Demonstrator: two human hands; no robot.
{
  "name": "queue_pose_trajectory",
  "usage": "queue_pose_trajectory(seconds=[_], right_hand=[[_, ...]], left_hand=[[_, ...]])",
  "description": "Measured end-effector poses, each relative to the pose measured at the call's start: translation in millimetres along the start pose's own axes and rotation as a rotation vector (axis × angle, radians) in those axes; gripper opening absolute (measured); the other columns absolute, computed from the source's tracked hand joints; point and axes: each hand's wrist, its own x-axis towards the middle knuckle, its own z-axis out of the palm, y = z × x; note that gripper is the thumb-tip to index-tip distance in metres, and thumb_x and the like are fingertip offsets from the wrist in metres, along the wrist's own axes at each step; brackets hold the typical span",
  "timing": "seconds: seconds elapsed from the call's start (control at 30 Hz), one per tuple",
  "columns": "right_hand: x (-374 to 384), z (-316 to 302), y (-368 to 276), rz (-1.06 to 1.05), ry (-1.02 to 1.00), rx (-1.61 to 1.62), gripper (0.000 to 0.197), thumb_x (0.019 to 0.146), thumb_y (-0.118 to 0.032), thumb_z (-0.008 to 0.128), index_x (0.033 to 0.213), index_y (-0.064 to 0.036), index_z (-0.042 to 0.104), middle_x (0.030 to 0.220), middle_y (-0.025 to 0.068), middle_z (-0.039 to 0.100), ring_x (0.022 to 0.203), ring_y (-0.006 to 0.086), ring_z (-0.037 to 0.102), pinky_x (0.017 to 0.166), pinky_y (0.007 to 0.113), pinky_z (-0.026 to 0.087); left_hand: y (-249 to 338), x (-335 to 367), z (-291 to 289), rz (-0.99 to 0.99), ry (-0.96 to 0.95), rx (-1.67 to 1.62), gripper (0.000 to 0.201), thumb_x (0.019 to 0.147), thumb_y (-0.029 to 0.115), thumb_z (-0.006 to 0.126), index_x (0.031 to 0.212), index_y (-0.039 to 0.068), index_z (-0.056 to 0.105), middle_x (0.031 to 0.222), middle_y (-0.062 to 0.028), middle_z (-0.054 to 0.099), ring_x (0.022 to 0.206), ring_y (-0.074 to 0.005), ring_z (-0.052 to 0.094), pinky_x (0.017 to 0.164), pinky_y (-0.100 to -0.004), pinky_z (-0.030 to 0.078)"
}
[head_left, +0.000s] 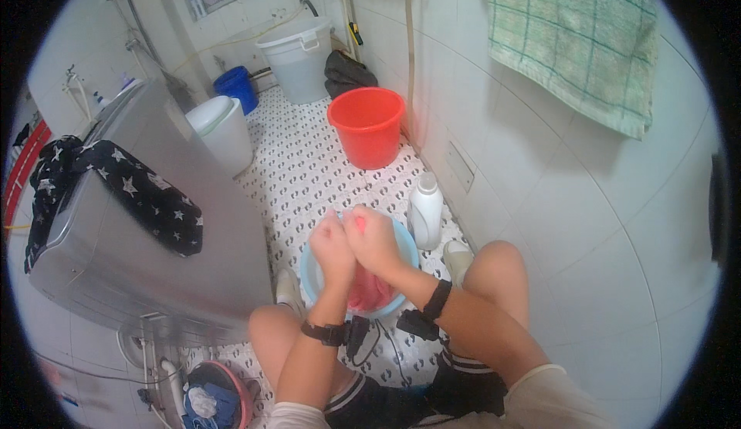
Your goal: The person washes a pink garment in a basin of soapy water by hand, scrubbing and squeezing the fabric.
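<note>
Over a light blue basin (411,253), my left hand (332,251) and my right hand (373,237) are held side by side, both closed and touching. A bit of pinkish-red cloth (360,223) shows between the fingers; most of what they grip is hidden. More of the red cloth (372,291) lies bunched in the basin below my wrists. A white jug-shaped bottle (425,213) with a cap stands upright just right of the basin. Each wrist wears a black strap with a small dark device.
Beyond the basin stands a red bucket (367,132). Farther back are a large whitish tub (297,62), a blue bucket (236,89) and a white bin (224,132). A grey appliance (177,290) with a star-patterned cloth (147,193) blocks the left. A green towel (575,43) hangs right.
</note>
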Motion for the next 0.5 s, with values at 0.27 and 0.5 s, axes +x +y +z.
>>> queue_pose_trajectory(seconds=[0.27,0.5], right_hand=[[-7,-2,-11,0.045,-0.028,0.053,0.033,0.094,-0.022,0.059,0.071,0.0023,0.055,0.063,0.0254,0.056,0.058,0.0429,0.056,0.055,0.048,0.043],[3,-6,-2,0.151,0.023,0.071,0.034,0.093,-0.022,0.060,0.070,0.0022,0.053,0.064,0.0259,0.056,0.059,0.0450,0.056,0.056,0.049,0.043]], left_hand=[[-8,6,-3,-0.047,0.013,0.021,0.050,0.103,0.026,0.050,0.063,-0.002,0.048,0.055,-0.0037,0.046,0.058,-0.0096,0.039,0.051,-0.0343,0.034],[-4,-2,4,0.015,-0.031,0.011,0.051,0.104,0.027,0.050,0.061,0.000,0.048,0.055,-0.0019,0.046,0.058,-0.0092,0.039,0.052,-0.0342,0.034]])
